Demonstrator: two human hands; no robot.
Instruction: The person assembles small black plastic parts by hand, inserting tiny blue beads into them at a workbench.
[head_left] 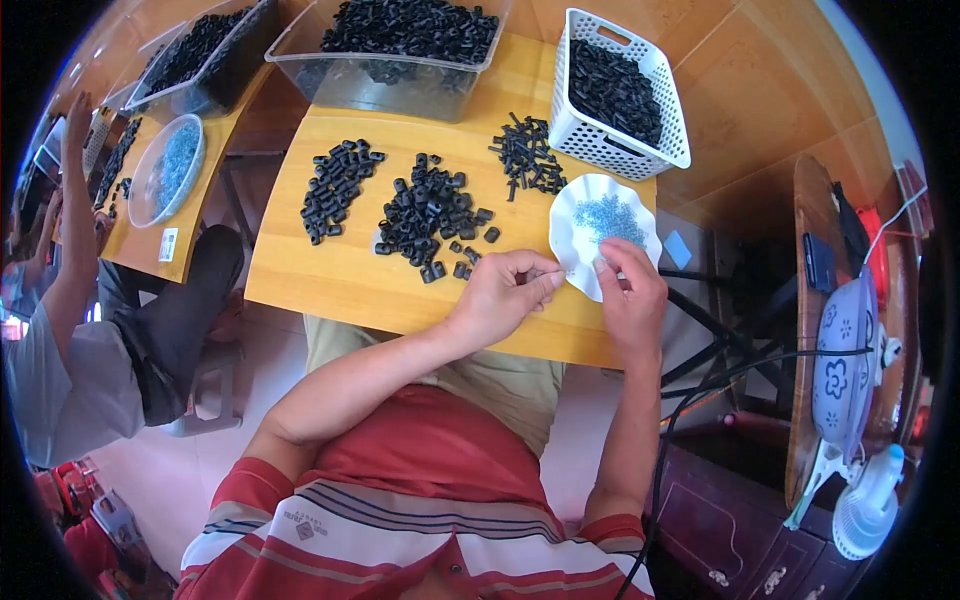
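Note:
My left hand [503,297] is closed in a pinch just left of a white scalloped plate [567,245]. Whatever sits between its thumb and forefinger is too small to make out. Over the plate's right side, my right hand [634,300] has its thumb and fingertips drawn together, close to a heap of tiny clear-blue pieces [607,216]. What those fingertips hold, if anything, is hidden. Left of my hands lies a pile of short black plastic parts [425,212], with a second pile of black parts [338,190] beyond it. Thin black pin-like parts [528,155] lie behind the plate.
A white perforated basket [640,150] and a clear tub [385,95], both filled with black parts, stand at the far side of the yellow table [300,270]. Another person [75,350] sits at the left table. A black cable [655,480] and a small white fan [868,510] are at right.

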